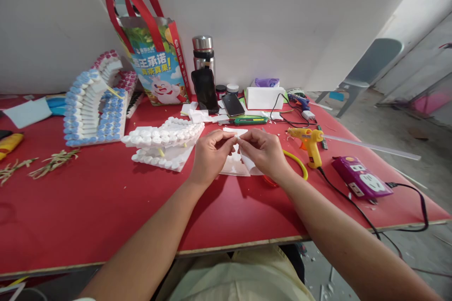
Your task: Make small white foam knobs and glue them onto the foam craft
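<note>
My left hand (pixel 211 154) and my right hand (pixel 265 149) meet at the fingertips above the red table, both pinched closed. From under the right fingers hangs a curled white sheet of paper (pixel 251 165), which that hand grips. Whatever sits between the left thumb and forefinger is too small to make out. Below the hands lies a flat pale sheet (pixel 233 168), partly covered. Left of my left hand stands a model of white rolled pieces (pixel 158 136) on a white base. A yellow glue gun (pixel 311 145) rests to the right, beyond a yellow ring (pixel 298 162).
Blue and white models (pixel 93 108) stand at the left by a shopping bag (pixel 155 66). At the back are a steel flask (pixel 203 49), phone (pixel 233 104) and green cutter (pixel 247 120). A purple box (pixel 362 178) trails a cable off the table's right edge.
</note>
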A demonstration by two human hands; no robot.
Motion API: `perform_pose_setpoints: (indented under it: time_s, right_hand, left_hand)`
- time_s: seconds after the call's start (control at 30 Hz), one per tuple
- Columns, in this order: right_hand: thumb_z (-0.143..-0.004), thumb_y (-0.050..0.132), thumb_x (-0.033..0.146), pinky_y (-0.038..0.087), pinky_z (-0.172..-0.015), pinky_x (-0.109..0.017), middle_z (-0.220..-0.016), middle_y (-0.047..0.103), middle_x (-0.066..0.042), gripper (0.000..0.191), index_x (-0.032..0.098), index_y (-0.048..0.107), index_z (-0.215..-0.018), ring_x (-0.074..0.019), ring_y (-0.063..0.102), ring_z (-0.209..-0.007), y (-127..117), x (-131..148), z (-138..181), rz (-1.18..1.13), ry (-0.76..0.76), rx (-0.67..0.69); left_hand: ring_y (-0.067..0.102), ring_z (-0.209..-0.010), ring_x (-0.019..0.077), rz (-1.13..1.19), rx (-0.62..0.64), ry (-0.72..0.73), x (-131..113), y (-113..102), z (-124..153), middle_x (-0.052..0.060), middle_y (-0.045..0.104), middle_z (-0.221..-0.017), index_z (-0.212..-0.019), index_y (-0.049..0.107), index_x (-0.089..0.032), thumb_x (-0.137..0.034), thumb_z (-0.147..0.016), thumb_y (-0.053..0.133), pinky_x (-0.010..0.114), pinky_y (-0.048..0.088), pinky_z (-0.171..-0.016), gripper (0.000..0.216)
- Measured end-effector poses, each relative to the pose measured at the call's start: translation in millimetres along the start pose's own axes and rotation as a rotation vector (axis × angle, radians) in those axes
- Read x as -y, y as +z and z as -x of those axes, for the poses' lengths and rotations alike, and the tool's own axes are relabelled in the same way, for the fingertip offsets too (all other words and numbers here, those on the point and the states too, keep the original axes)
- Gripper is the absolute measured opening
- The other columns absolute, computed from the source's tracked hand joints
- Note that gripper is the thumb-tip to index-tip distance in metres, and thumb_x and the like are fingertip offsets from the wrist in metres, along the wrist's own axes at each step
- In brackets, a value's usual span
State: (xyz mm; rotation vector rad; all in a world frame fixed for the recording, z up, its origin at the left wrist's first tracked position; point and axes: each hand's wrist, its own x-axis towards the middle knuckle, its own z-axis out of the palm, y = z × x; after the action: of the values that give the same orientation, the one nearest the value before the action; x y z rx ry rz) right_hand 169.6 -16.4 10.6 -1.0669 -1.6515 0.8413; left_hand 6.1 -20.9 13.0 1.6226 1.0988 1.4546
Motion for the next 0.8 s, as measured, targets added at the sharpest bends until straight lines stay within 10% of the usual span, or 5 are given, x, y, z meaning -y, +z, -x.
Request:
perform_pose_setpoints:
  time_s: [0.5, 0.8]
  right_hand:
    - [-0.091, 0.064, 0.03, 0.037, -0.055, -0.026, -0.07, 0.065, 0.0, 0.016, 0.018, 0.066, -0.081, -0.012, 0.052, -0.06, -11, 1, -3, 0.043, -0.05, 0.099]
    - [-0.09, 0.068, 0.044, 0.047, -0.053, -0.028, -0.072, 0.069, -0.003, 0.028, 0.018, 0.066, -0.081, -0.0162, 0.065, -0.057, -12, 6, -6, -0.203, 0.075, 0.184]
  left_hand:
    - [0.063, -0.054, 0.0133, 0.266, 0.024, -0.249, 0, -3, -5, 0.002, 0.07, -0.06, -0.077, 0.075, -0.014, -0.034, -0.068, 0.09, 0.028, 0.056, -0.058, 0.026]
    - [0.063, -0.056, 0.0121, 0.124, -0.062, -0.042, 3, 2, 1, 0.0, 0.068, -0.063, -0.078, 0.075, -0.017, -0.032, -0.079, 0.083, 0.025, 0.054, -0.057, 0.017]
